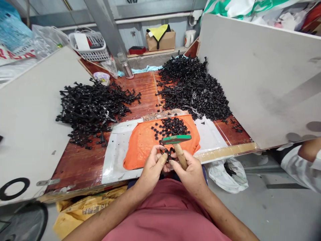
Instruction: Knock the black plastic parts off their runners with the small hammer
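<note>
Between my two hands, just above the near edge of the orange cloth [140,144], is a small black plastic part [169,153]. My left hand [153,164] pinches its left side between thumb and fingers. My right hand [192,170] touches its right side with the thumb and also holds a hammer with a wooden handle [181,156] and a green head [177,139]. Small black caps [174,126] lie loose on the cloth beyond the hammer head.
Heaps of black parts lie at the left [87,107] and right [195,90]. Grey boards [250,73] flank the table [142,87]. A metal flask [126,67] and basket [91,48] stand behind. A person's arm [309,149] shows far right.
</note>
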Motion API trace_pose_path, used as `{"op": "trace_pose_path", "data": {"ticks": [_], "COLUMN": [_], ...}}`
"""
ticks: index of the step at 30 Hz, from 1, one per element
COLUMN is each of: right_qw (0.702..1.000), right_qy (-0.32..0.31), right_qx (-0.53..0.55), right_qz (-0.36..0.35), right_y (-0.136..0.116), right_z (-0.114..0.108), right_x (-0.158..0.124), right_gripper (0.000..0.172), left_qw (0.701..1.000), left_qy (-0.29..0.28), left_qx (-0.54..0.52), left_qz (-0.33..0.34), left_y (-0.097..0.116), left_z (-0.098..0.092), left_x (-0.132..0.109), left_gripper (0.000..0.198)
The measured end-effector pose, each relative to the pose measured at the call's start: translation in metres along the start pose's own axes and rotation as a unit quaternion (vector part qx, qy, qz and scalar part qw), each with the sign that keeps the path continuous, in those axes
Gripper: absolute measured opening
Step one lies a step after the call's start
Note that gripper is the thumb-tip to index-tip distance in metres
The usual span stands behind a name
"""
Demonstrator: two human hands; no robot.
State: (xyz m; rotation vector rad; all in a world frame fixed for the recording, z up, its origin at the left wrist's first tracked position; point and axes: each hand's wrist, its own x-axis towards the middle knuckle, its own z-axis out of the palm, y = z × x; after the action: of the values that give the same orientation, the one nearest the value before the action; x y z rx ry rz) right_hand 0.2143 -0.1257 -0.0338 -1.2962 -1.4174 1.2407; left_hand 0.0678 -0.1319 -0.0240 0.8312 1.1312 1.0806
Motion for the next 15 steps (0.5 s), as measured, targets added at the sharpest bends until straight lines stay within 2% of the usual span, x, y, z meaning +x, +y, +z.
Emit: {"op": "trace_pose_path", "data": {"ticks": [2, 4, 5, 8, 9, 10, 12, 15], "right_qw": [1.000, 0.999, 0.999, 0.998, 0.998, 0.997, 0.995, 0.995], "right_qy": [0.001, 0.007, 0.008, -0.027, -0.048, -0.066, -0.090, -0.093], "right_qx": [-0.007, -0.029, -0.041, -0.047, -0.040, -0.029, -0.001, 0.021], "right_qz": [-0.009, -0.020, -0.022, -0.019, -0.020, -0.024, -0.035, -0.037], "right_y": [0.001, 0.000, -0.001, -0.005, -0.006, -0.007, -0.007, -0.004], "right_z": [-0.004, -0.009, -0.011, -0.016, -0.016, -0.015, -0.012, -0.008], "right_x": [0.002, 0.005, 0.006, 0.008, 0.008, 0.009, 0.009, 0.009], "right_gripper": [0.014, 0.015, 0.015, 0.013, 0.012, 0.011, 0.009, 0.006], "left_qw": [0.997, 0.977, 0.954, 0.852, 0.828, 0.817, 0.833, 0.888], "left_qy": [-0.036, -0.041, -0.021, 0.052, 0.044, 0.018, -0.055, -0.110], "left_qx": [0.071, 0.208, 0.292, 0.482, 0.507, 0.514, 0.490, 0.416], "left_qz": [0.001, 0.025, 0.056, 0.199, 0.237, 0.259, 0.251, 0.163], "left_y": [0.001, 0.007, 0.011, 0.027, 0.031, 0.034, 0.039, 0.041], "left_z": [-0.009, -0.019, -0.024, -0.032, -0.032, -0.031, -0.028, -0.023], "left_x": [-0.002, -0.005, -0.007, -0.011, -0.012, -0.012, -0.013, -0.012], "left_gripper": [0.038, 0.034, 0.030, 0.019, 0.019, 0.022, 0.029, 0.032]}}
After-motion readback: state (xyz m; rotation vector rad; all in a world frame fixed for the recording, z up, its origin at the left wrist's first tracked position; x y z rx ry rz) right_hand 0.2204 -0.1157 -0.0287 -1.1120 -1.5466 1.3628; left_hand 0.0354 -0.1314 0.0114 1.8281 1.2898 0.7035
